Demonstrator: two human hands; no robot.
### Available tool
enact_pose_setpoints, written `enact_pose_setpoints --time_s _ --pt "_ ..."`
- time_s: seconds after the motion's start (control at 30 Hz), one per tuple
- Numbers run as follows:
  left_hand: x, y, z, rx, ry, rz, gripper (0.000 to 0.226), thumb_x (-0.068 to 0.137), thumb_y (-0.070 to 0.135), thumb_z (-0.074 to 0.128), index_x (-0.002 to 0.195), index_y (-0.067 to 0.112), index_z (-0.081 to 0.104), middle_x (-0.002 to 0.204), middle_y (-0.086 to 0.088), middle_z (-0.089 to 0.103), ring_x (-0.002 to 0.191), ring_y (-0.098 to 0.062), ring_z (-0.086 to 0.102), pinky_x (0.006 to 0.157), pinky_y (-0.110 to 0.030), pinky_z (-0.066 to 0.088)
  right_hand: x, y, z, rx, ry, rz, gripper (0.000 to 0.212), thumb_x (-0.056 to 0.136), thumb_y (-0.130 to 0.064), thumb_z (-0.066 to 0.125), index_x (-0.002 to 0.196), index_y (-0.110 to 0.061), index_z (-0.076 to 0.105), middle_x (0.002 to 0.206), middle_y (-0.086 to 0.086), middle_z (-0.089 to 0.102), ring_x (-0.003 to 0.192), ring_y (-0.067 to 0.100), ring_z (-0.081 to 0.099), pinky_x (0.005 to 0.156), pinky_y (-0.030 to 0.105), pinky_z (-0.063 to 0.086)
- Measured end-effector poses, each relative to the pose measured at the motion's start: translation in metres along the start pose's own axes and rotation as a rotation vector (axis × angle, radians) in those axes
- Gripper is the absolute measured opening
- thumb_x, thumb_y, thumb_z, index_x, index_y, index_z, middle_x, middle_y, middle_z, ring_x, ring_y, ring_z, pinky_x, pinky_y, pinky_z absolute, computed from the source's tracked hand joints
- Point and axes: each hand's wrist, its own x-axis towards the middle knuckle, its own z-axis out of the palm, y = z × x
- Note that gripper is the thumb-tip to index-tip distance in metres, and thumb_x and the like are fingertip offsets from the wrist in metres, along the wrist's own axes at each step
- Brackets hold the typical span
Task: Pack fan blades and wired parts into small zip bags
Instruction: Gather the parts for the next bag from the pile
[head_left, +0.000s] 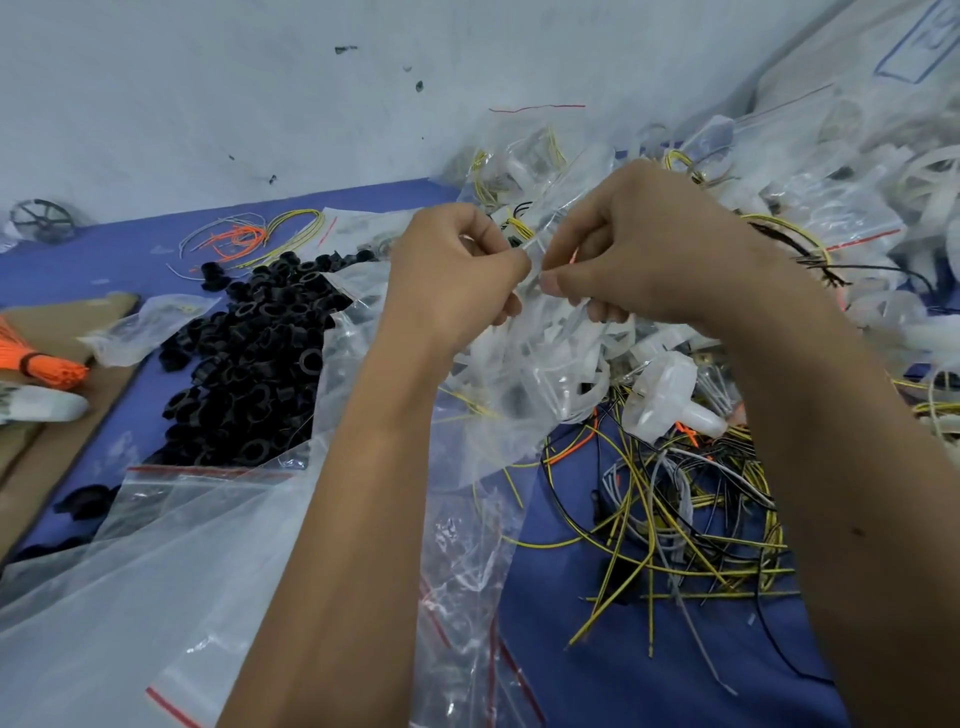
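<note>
Two hands of mine meet above the middle of the blue desk (649, 670), and everything else spreads out beneath them. Biggest is the heap of filled zip bags (810, 171) piled along the desk's far right edge and corner, white fan blades and yellow wires showing through the plastic. Next, a stack of empty zip bags (156, 571) with red seal strips covers the near left corner and runs under my left forearm. Beside it, toward the left side, lies a pile of black plastic rings (260, 353), spilling out of an open clear bag. Near the right edge, in front of me, a tangle of yellow, black and grey wires (691, 525) sprawls on the blue surface. At the left edge sits brown cardboard (47, 447), with a bundle of orange cable ties (31, 358) resting on it. A few loose orange and yellow wires (249, 236) lie near the far edge by the wall. A loose white fan blade (670, 397) rests just beyond the tangle. My left hand (452, 275) and right hand (644, 244) both pinch the top of one small zip bag (545, 364), fingers curled tight on its mouth; the bag hangs below my knuckles with white blades inside it.
</note>
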Motion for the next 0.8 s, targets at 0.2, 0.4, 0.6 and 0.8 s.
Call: enact_pose_setpoints --time_s 0.2,0.4,0.6,0.8 --pt "-0.001 0.008 -0.003 -0.106 -0.04 -0.013 0.02 0.082 -0.005 0.064 0.07 0.01 0.056 0.05 -0.004 0.06 0.041 -0.013 0.053 0.044 -0.02 0.042 0.001 -0.002 0.01 0.165 -0.071 0.0 0.007 0.085 -0.008 0.076 0.079 -0.01 0.076 0.067 0.006 0.076 0.062 0.015 0.076 0.059 0.022 0.058" --pt "0.001 0.007 -0.008 -0.143 -0.016 -0.019 0.023 0.082 -0.006 0.064 0.069 0.009 0.054 0.055 -0.008 0.058 0.041 -0.014 0.052 0.044 -0.019 0.041 0.007 0.005 0.019 -0.111 -0.108 -0.121 0.017 0.084 -0.013 0.073 0.084 -0.028 0.08 0.067 -0.01 0.073 0.069 0.004 0.071 0.066 0.018 0.052" --pt "0.001 0.0 -0.008 -0.111 -0.017 -0.048 0.018 0.082 -0.007 0.063 0.074 0.007 0.055 0.053 -0.004 0.057 0.04 -0.01 0.053 0.042 -0.02 0.041 0.004 0.001 0.03 -0.208 -0.267 -0.245 0.044 0.088 -0.008 0.066 0.055 -0.037 0.065 0.052 -0.012 0.06 0.051 0.011 0.052 0.057 0.029 0.048" --pt "0.014 -0.018 -0.032 -0.136 0.157 -0.092 0.021 0.083 -0.002 0.065 0.07 0.012 0.054 0.044 0.006 0.054 0.04 -0.01 0.055 0.041 -0.017 0.039 0.003 0.0 0.013 0.139 0.038 -0.188 0.012 0.088 -0.001 0.068 0.086 -0.01 0.076 0.07 0.005 0.075 0.062 0.014 0.074 0.067 0.035 0.064"
